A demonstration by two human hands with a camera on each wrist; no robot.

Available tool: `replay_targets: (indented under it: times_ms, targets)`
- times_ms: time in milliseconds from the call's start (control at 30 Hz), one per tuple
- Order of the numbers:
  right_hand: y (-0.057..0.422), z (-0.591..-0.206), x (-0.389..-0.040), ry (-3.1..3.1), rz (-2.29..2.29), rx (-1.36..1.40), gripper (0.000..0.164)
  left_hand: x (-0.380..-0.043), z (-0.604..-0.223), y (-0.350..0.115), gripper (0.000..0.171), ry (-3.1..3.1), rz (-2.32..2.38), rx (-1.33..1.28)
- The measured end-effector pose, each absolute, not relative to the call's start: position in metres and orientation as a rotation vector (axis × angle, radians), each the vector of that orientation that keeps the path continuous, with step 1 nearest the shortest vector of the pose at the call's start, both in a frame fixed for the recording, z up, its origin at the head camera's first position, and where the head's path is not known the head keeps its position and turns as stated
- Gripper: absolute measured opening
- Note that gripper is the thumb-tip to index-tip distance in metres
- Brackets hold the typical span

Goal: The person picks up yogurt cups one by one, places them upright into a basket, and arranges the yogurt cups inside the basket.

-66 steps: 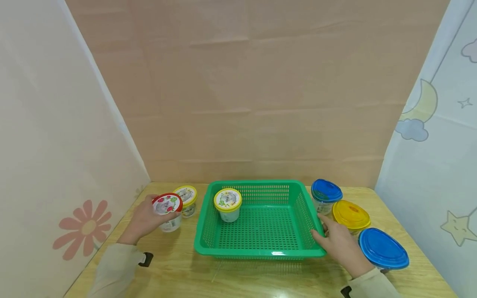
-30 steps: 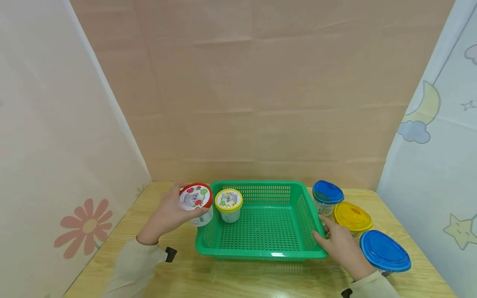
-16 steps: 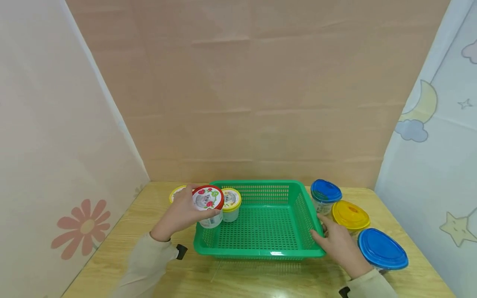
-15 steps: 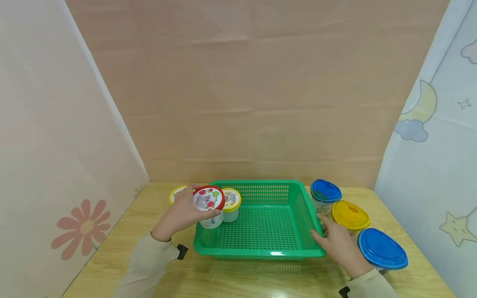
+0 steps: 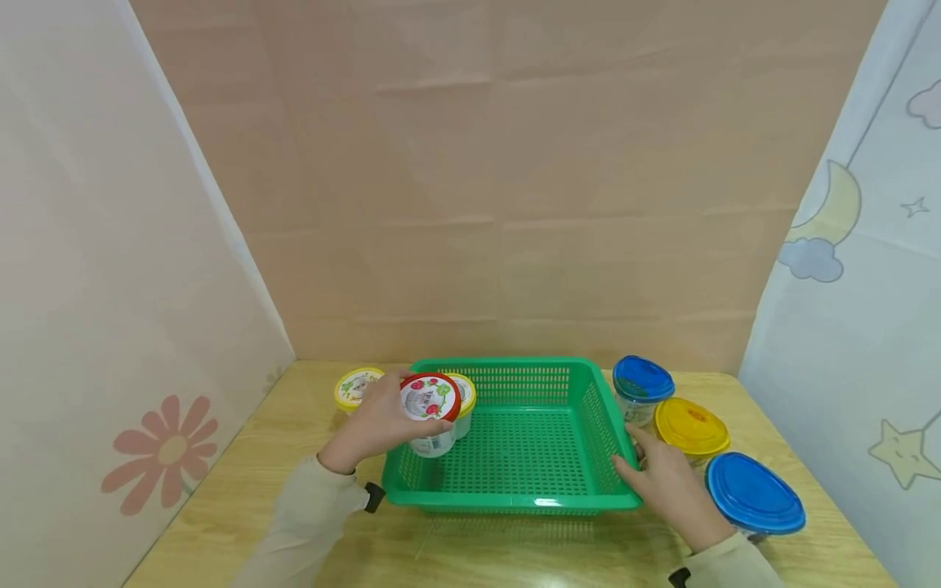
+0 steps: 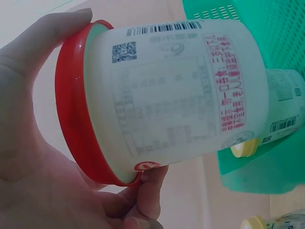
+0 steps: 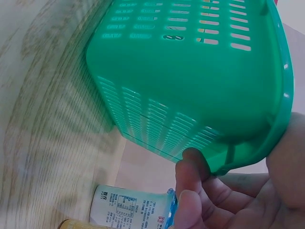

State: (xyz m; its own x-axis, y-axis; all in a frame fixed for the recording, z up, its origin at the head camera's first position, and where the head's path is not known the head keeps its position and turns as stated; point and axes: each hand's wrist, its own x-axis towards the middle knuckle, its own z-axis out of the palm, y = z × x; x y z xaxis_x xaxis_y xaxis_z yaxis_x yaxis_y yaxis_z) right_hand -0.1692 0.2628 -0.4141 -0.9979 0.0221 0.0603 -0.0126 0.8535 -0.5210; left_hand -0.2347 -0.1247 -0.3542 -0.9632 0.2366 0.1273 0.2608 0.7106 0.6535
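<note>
My left hand [image 5: 371, 429] grips a white tub with a red berry-print lid [image 5: 430, 398], thumb and fingers around the lid's edge. This tub is over the left part of a green plastic basket [image 5: 515, 501]. Behind it, partly hidden, a yellow-lidded tub [image 5: 465, 416] stands inside the basket. In the left wrist view, printed text and a barcode show on the held tub's side [image 6: 167, 90]. At the basket's right end, my right hand [image 5: 672, 486] holds the rim; the right wrist view shows its fingers [image 7: 193, 179] curled beneath the rim.
Another yellow-lidded tub [image 5: 354, 387] stands on the wooden table [image 5: 294, 392] left of the basket. To the right are a blue-lidded tub [image 5: 643, 380], a yellow-lidded container [image 5: 693, 426] and a larger blue-lidded container [image 5: 755, 492], beside my right hand. Fabric walls enclose the table.
My left hand has carried the red-lidded tub rightward from the table at the left to over the basket, now covering part of the tub inside. My right hand has stayed on the rim.
</note>
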Motion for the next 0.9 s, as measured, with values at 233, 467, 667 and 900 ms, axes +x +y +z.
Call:
replay_targets:
  times_ms: [233, 467, 667, 900]
  targets:
    - [0.263, -0.414, -0.170, -2.959, 0.839, 0.001, 0.061, -0.239, -0.361, -0.121, 0.092, -2.907, -1.089, -0.454]
    - [0.263, -0.413, -0.169, -2.963, 0.850, 0.001, 0.061, -0.244, -0.371, -0.122, 0.093, -2.962, -1.062, -0.451]
    - [0.263, -0.413, -0.167, -2.952, 0.826, 0.024, 0.060, -0.247, -0.375, -0.124, 0.090, -3.021, -0.946, -0.462]
    - [0.263, -0.414, -0.168, -2.958, 0.811, 0.021, 0.060, -0.249, -0.375, -0.123, 0.092, -3.121, -0.782, -0.479]
